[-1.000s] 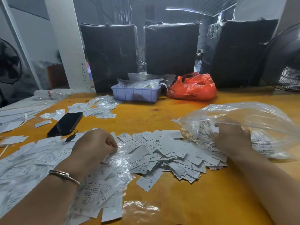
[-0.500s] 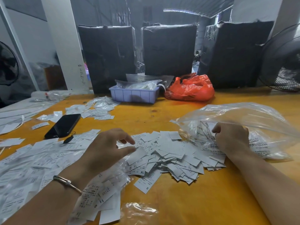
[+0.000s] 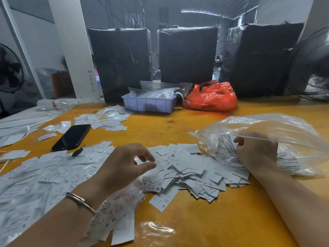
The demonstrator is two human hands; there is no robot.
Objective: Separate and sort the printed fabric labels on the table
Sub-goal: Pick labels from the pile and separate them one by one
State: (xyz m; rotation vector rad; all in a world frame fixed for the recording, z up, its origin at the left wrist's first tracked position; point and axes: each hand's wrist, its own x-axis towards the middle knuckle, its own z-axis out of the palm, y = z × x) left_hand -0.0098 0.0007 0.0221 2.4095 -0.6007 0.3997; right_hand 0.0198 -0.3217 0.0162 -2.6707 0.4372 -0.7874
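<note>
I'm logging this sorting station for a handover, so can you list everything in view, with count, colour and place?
printed labels: too many to count, white with black print, heaped mid-table and spread to the left
clear bag: one, transparent, right, labels inside
phone: one, black, left of centre
small tray: one, lilac, far centre, clear packets in it
red bag: one, orange-red plastic, right of the tray
wrapped boxes: three, black, behind the table
fans: two, dark, far left and far right
table: one, yellow-orange
left hand: thumb and fingers curled over the label heap, bracelet on the wrist
right hand: grips the clear bag's edge
</note>
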